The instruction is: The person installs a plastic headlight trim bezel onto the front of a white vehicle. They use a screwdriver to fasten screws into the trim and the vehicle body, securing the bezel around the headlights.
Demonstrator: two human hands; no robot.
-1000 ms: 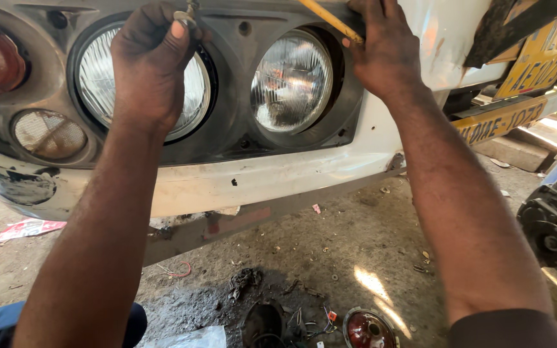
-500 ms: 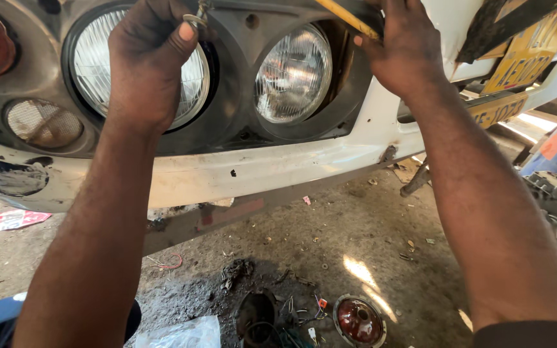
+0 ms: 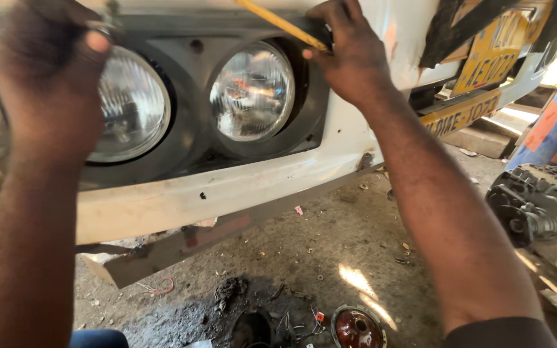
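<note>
Fitting headlight panel (image 3: 195, 161) — right hand (image 3: 356, 61) clamped on yellow-handled tool (image 3: 278, 22), left hand (image 3: 46, 84) pinching small fastener (image 3: 111, 11); best kept square — panel steady.

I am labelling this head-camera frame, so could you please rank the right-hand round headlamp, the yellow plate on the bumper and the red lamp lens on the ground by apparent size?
1. Round headlamp, largest.
2. Yellow plate, a long narrow strip, partly hidden.
3. Red lamp lens, smallest, cut off by the frame edge.
The lower two are close, and differing distances from the camera make true sizes unsure.

We see our two bare arms. Our left hand (image 3: 43, 84) wears a ring — silver-looking — and near our right hand's (image 3: 356, 61) arm a dark sleeve (image 3: 504, 332) edge shows; blue trousers (image 3: 98, 338) below.
</note>
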